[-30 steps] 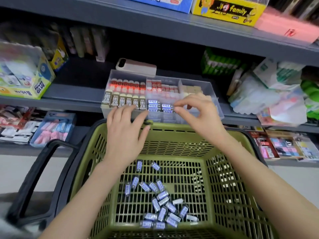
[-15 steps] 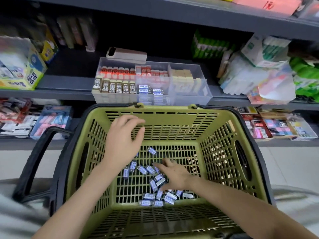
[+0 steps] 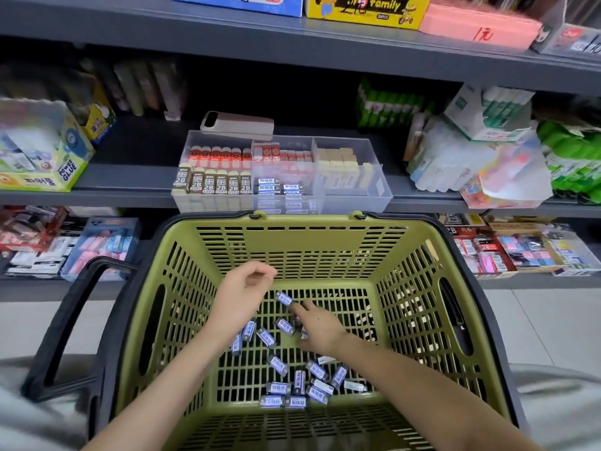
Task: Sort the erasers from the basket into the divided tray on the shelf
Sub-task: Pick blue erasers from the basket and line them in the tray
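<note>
My left hand (image 3: 242, 296) hangs loosely curled and empty over the slotted green plastic basket (image 3: 292, 249). The right hand (image 3: 320, 330) stretches its fingers (image 3: 297, 307) out, touching a blocky blue-sleeved eraser (image 3: 284, 298). The clear divided tray (image 3: 379, 190) sits on the shelf (image 3: 130, 177).

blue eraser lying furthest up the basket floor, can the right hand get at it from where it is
Probably yes: the right hand is down in the basket, its fingers right at that eraser, and nothing lies over it. The left hand hovers to the side, off the path.
</note>
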The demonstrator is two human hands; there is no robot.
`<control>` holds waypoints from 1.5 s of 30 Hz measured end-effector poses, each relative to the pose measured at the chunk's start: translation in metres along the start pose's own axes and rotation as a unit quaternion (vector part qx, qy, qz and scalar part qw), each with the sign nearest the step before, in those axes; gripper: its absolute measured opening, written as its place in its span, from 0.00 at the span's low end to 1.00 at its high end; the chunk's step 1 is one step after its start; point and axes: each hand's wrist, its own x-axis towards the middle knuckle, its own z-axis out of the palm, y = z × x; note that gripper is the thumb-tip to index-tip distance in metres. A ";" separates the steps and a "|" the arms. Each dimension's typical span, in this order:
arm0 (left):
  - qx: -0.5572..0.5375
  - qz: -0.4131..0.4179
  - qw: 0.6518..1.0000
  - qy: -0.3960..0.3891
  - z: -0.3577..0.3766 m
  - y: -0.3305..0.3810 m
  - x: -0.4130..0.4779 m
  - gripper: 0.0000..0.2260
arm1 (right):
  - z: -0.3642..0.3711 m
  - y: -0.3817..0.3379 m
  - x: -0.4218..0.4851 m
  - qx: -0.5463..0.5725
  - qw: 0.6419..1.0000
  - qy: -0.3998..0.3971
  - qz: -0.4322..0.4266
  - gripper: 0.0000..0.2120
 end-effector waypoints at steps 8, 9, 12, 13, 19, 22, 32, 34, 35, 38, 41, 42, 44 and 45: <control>-0.232 -0.359 0.904 -0.028 0.009 -0.018 0.001 0.07 | -0.040 -0.026 -0.011 0.313 0.943 0.103 0.048 0.27; -0.255 -0.398 0.879 -0.064 0.009 -0.017 0.001 0.11 | -0.050 -0.034 -0.015 0.370 0.921 0.117 0.023 0.28; -0.398 -0.448 0.790 -0.129 0.008 -0.014 0.003 0.18 | -0.077 -0.056 -0.026 0.458 0.883 0.078 -0.064 0.34; -0.433 -0.451 0.771 -0.121 0.006 -0.014 0.003 0.19 | -0.085 -0.058 -0.027 0.486 0.869 0.062 -0.071 0.34; -0.448 -0.410 0.792 -0.066 -0.017 -0.011 0.010 0.10 | -0.074 -0.042 -0.011 0.459 0.875 0.149 0.035 0.12; -0.473 -0.396 0.783 -0.081 -0.022 -0.008 0.014 0.07 | -0.037 -0.035 0.006 0.361 0.929 0.048 0.068 0.09; -0.504 -0.326 0.798 -0.050 -0.032 0.003 0.014 0.06 | -0.027 -0.022 0.010 0.202 0.978 0.001 0.052 0.12; -0.535 -0.314 0.783 -0.049 -0.035 0.007 0.014 0.11 | -0.064 -0.029 -0.007 0.320 0.947 0.022 0.025 0.12; -0.549 -0.307 0.776 -0.051 -0.037 0.009 0.014 0.12 | -0.086 -0.034 -0.018 0.374 0.926 0.046 0.005 0.10; -0.578 -0.263 0.769 -0.070 -0.042 0.022 0.014 0.04 | -0.153 -0.039 -0.045 0.436 0.880 0.182 -0.049 0.08; -0.600 -0.201 0.771 -0.072 -0.047 0.039 0.016 0.06 | -0.210 -0.032 -0.046 0.408 0.852 0.323 -0.053 0.06; -0.609 -0.182 0.769 -0.070 -0.049 0.045 0.018 0.07 | -0.225 -0.029 -0.038 0.374 0.859 0.348 -0.037 0.07; -0.609 -0.137 0.779 -0.062 -0.052 0.059 0.024 0.08 | -0.248 -0.026 -0.015 0.249 0.902 0.352 -0.004 0.10; -0.595 -0.103 0.796 -0.051 -0.053 0.065 0.027 0.08 | -0.255 -0.027 -0.003 0.170 0.926 0.336 0.008 0.11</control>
